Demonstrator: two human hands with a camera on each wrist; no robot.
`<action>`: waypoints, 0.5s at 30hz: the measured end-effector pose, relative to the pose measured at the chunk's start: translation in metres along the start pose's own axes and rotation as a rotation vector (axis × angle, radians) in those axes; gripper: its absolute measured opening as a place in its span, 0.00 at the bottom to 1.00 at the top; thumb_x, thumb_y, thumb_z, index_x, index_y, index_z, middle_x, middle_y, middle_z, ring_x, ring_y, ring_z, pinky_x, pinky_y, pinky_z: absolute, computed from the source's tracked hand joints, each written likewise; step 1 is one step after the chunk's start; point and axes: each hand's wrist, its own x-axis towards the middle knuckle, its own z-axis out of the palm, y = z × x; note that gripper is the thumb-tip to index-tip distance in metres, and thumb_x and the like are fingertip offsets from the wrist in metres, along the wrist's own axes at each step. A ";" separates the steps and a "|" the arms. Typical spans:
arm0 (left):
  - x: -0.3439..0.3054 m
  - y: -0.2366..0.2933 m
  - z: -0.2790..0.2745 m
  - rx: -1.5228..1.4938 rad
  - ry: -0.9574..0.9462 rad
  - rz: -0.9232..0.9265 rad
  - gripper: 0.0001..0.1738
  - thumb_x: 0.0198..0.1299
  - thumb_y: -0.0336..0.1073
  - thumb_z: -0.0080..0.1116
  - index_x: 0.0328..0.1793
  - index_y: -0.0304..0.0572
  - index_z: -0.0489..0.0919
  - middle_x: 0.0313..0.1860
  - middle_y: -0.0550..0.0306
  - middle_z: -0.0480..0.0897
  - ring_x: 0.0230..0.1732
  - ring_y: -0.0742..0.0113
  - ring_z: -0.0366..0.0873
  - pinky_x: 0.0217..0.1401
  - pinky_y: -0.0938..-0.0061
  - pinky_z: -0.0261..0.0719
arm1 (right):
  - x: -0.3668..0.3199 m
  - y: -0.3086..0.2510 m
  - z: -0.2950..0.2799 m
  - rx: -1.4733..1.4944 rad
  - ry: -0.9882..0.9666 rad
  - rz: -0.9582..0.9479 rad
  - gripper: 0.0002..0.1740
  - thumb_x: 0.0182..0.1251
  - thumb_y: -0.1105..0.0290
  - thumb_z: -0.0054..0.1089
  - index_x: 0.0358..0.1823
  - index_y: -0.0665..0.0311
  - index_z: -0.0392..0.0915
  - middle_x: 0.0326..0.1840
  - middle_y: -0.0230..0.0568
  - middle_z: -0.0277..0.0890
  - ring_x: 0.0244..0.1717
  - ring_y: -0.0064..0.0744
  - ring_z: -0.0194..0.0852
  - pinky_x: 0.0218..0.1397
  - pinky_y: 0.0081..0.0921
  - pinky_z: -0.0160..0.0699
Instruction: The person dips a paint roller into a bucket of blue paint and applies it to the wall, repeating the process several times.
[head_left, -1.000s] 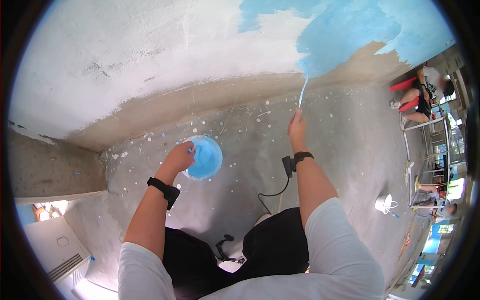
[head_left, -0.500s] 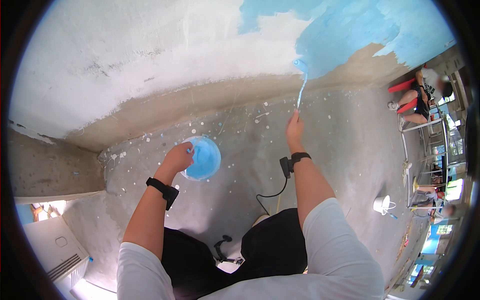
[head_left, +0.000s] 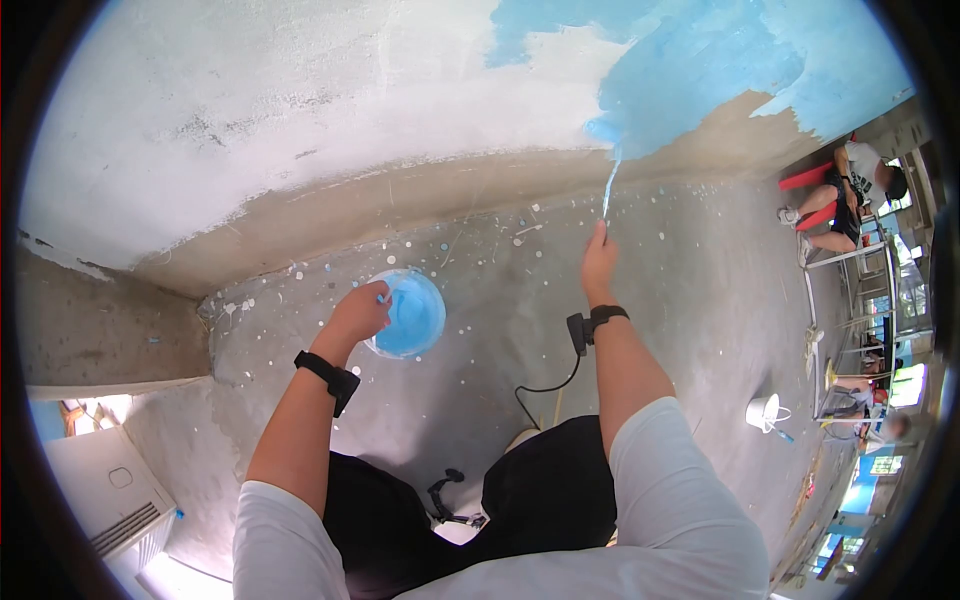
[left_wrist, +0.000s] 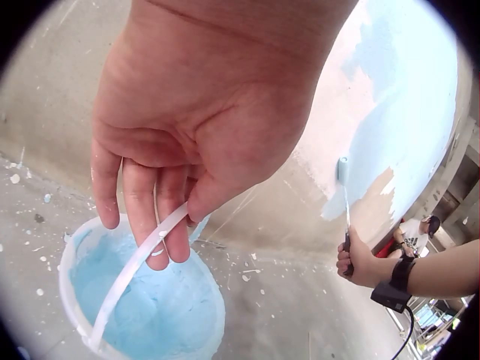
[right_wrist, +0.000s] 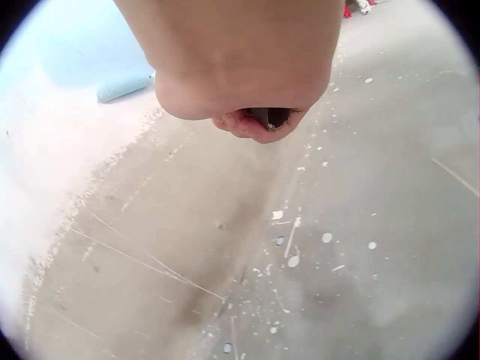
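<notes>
My left hand (head_left: pixel 358 312) pinches the white plastic handle (left_wrist: pixel 133 264) of a paint bucket (left_wrist: pixel 66 277) between thumb and fingers. Light blue paint (left_wrist: pixel 161 307) fills part of the bucket, which is below that hand in the head view. With my right hand (head_left: pixel 599 262) I grip a paint roller (left_wrist: pixel 343 171) by its dark handle, the arm stretched forward. The roller's blue sleeve (right_wrist: pixel 124 88) lies at the wall, by the lower left edge of the blue painted patch (head_left: pixel 690 75). In the right wrist view the handle's end shows inside the curled fingers.
The wall (head_left: pixel 330 90) is white above a bare brown strip (head_left: pixel 300 205). Paint spots dot the grey floor (head_left: pixel 500 290). At right stand a small white bucket (head_left: pixel 763 410), metal frames (head_left: pixel 850 258) and a seated person (head_left: pixel 845 190). A white cabinet (head_left: pixel 95 480) stands at lower left.
The roller has shifted slightly along the wall at the blue patch's lower left edge, the right hand moving a little with it. The left hand keeps its hold on the bucket handle.
</notes>
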 end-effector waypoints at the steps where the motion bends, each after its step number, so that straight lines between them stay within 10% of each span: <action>1: 0.001 -0.002 0.001 0.000 0.000 0.010 0.06 0.62 0.33 0.52 0.40 0.41 0.78 0.28 0.51 0.85 0.29 0.61 0.84 0.35 0.67 0.79 | 0.002 -0.001 -0.001 -0.002 0.001 0.000 0.34 0.78 0.46 0.43 0.21 0.69 0.70 0.16 0.37 0.64 0.21 0.32 0.60 0.28 0.36 0.61; 15: -0.002 0.003 0.001 0.024 0.009 -0.012 0.05 0.61 0.33 0.53 0.39 0.42 0.78 0.29 0.50 0.85 0.31 0.58 0.85 0.36 0.64 0.79 | 0.000 -0.002 -0.003 -0.109 0.083 -0.053 0.33 0.77 0.46 0.44 0.28 0.74 0.72 0.20 0.47 0.67 0.22 0.39 0.62 0.29 0.40 0.62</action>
